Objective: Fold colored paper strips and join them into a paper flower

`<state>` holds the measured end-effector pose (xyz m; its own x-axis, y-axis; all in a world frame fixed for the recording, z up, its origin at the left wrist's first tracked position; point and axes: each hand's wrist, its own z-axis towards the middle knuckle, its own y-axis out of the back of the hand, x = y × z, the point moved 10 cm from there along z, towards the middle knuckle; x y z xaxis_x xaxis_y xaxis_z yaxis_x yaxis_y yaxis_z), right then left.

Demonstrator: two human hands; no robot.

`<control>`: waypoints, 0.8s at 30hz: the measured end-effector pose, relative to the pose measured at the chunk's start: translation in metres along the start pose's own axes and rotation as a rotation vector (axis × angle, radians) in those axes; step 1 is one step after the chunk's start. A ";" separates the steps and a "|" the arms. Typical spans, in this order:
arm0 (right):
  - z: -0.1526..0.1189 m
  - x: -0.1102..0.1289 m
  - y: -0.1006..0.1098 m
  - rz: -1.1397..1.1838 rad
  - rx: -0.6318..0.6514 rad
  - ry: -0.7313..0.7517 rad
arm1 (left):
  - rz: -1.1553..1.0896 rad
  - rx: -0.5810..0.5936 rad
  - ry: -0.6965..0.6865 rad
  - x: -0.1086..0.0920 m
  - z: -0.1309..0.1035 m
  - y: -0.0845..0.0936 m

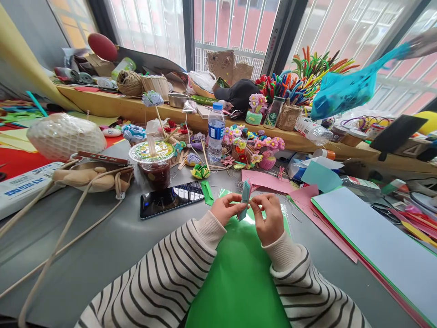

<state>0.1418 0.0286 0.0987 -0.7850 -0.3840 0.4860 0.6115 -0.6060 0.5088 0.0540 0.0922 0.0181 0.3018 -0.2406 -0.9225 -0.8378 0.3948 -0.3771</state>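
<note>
Grey table (112,237) by barred windows: left hand (226,208), fingers pinching small folded blue-and-pink paper (245,199) upright above green sheet (241,269), right hand (269,219) fingertips closed at its right edge, black phone (171,199) to left, water bottle (215,133) far.

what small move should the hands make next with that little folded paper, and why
Probably a light press along the near edge of the folded paper with the right hand, as the left hand holds the paper upright and the right fingertips are right at its side.
</note>
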 end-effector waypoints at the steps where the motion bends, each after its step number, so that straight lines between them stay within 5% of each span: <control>1: 0.000 -0.003 -0.001 0.031 0.014 -0.038 | 0.023 -0.009 -0.015 -0.002 0.000 0.001; 6: -0.002 -0.022 -0.011 0.225 0.102 -0.241 | 0.110 0.000 -0.143 -0.012 0.000 -0.001; 10: -0.007 -0.037 -0.023 0.400 0.209 -0.365 | 0.338 0.004 -0.412 -0.039 -0.009 -0.006; 14: -0.009 -0.038 -0.027 0.456 0.244 -0.385 | 0.679 -0.163 -0.539 -0.058 -0.018 0.002; 16: -0.007 -0.034 -0.021 0.411 0.197 -0.364 | 0.681 -0.159 -0.468 -0.053 -0.015 0.005; 19: -0.003 -0.024 -0.011 0.318 0.126 -0.290 | 0.452 -0.004 -0.259 -0.031 -0.007 0.001; 24: 0.001 0.008 0.004 0.083 0.026 0.015 | 0.046 0.076 0.041 -0.003 -0.004 -0.005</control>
<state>0.1381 0.0233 0.1056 -0.7329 -0.4425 0.5168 0.6766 -0.5534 0.4858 0.0552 0.0874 0.0228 0.2435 -0.2562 -0.9355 -0.8130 0.4720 -0.3409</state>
